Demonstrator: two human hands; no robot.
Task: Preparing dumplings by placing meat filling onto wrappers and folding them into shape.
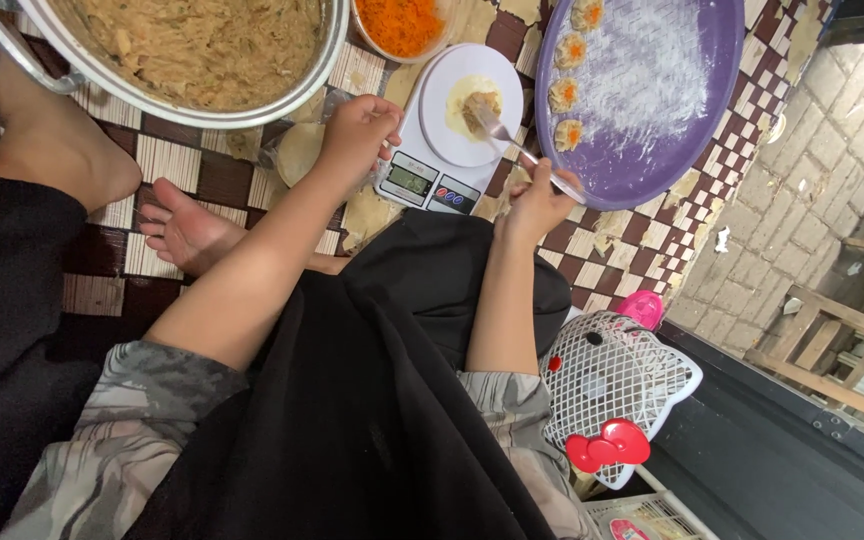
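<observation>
Checked woven mat [182, 160], brown and cream, covering the floor beneath all items. Large round metal pot [252, 105], smooth-rimmed, filled with a coarse, pale beige minced filling [202, 40]. Round purple tray [672, 130], dusted with white flour, carrying four small open-topped dumplings [564, 95] along its left rim, each crowned with orange shreds. White plastic basket lid [617, 385], lattice-patterned, cat-shaped, with a red bow, lying at lower right. Bowl of shredded carrot [402, 25], bright orange, fine strands. White kitchen scale [427, 180] with a circular platform; on it lies a thin round wrapper [464, 95] topped by a lump of filling. Left hand [360, 130], fingers curled loosely inward, rests at the scale's left edge; whether it holds anything cannot be told. Right hand [537, 200] is closed around the handle of a metal fork [512, 140], whose tines touch the filling on the wrapper.
</observation>
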